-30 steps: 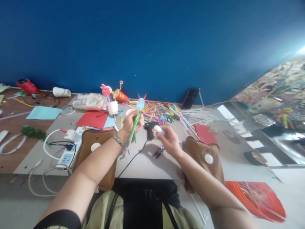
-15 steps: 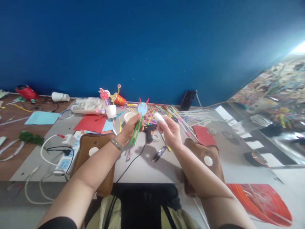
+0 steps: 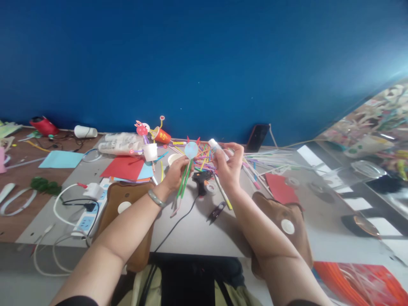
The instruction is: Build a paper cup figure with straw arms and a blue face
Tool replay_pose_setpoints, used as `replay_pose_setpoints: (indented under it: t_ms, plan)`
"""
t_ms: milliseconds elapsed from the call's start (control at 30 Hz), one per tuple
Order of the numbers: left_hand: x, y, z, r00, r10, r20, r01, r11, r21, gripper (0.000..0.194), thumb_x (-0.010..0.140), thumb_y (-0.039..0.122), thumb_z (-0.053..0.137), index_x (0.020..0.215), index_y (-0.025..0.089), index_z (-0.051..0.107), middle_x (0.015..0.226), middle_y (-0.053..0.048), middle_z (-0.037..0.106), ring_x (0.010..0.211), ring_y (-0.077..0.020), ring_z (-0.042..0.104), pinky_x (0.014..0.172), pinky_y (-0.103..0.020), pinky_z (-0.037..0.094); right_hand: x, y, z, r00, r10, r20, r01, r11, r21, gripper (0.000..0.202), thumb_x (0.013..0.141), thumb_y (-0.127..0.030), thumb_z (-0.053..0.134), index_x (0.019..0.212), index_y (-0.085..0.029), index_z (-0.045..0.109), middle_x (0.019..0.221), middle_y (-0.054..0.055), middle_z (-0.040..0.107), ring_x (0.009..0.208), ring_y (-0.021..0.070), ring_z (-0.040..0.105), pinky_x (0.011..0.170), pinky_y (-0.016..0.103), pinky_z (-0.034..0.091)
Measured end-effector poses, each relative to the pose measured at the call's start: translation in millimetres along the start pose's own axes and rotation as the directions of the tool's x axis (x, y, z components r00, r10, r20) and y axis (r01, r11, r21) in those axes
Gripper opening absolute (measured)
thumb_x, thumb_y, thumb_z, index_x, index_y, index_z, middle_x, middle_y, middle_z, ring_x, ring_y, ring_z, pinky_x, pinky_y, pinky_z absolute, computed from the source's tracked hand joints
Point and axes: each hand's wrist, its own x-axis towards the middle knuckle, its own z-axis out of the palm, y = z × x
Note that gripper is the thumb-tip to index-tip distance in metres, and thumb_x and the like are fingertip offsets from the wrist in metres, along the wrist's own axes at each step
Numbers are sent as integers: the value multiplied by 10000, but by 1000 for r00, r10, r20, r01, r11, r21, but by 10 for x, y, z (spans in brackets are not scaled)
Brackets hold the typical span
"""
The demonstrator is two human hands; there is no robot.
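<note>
Using the glue gun point(image 3: 200, 182) as reference. Our left grip point(image 3: 175, 173) is closed on the blue-headed figure point(image 3: 191, 150), holding it upright by its green stems, just above and left of the gun. Our right grip point(image 3: 228, 168) is closed around the white tube point(image 3: 213, 143), above and right of the gun; tube and figure are apart. Done so far: pale blue disc is on the stems, two red points already stick up from its top edge. Left, in our judgement: the disc face looks plain, no features we can make out, though it's too blurred to be sure. Can't tell if the tube is capped. Reference pieces look further along: the white cup point(image 3: 150, 151), beyond and left of the gun, carries a red eared head point(image 3: 141, 128) on purple stems. Around the gun on the table point(image 3: 197, 233): tape roll point(image 3: 211, 188) just right, snips point(image 3: 216, 211) nearer us, loose coloured sticks point(image 3: 205, 160) behind, red paper point(image 3: 123, 167) well left. None of these is in our grip.
</note>
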Motion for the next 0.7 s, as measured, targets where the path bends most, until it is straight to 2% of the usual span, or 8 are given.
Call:
replay_pose_setpoints:
  t_ms: [100,267,333,533,700]
  plan:
    - [20,-32,-40,999,19,-41,-17,998,54,142,735,198,717,677,169,591,616,11,577,542,-93,479,507,-201,328,14,68,-11,981,-19,-192,28,999,41,256,923,-449,600,1022,-264,454,931,18,584,716,121,603,567,242,478]
    - [13,-94,-94,974,223,-22,-206,929,309,343,779,379,781,647,160,552,623,36,511,584,-83,432,559,-209,327,35,89,-54,964,-68,-259,74,997,14,276,846,-445,699,918,-215,565,887,25,634,747,148,629,594,267,506]
    - [14,-119,-106,965,262,-11,-239,897,372,383,777,435,783,650,162,546,625,39,499,597,-89,440,575,-220,340,32,55,-67,953,-102,-284,106,994,-1,261,818,-413,730,894,-206,591,868,17,646,736,149,630,612,278,524]
    - [33,-164,-127,936,353,-9,-315,845,432,395,771,453,786,646,173,538,615,36,495,605,-99,453,576,-230,353,-26,-87,-74,956,-128,-264,138,990,19,212,757,-333,780,861,-208,644,742,-18,649,571,110,563,520,253,482]
    - [66,-182,-151,935,354,12,-334,867,369,302,813,382,739,680,171,569,649,32,505,599,-98,438,567,-229,355,-51,-99,-82,973,-29,-230,71,982,175,275,802,-444,766,866,-203,649,617,-58,552,480,71,450,462,217,391]
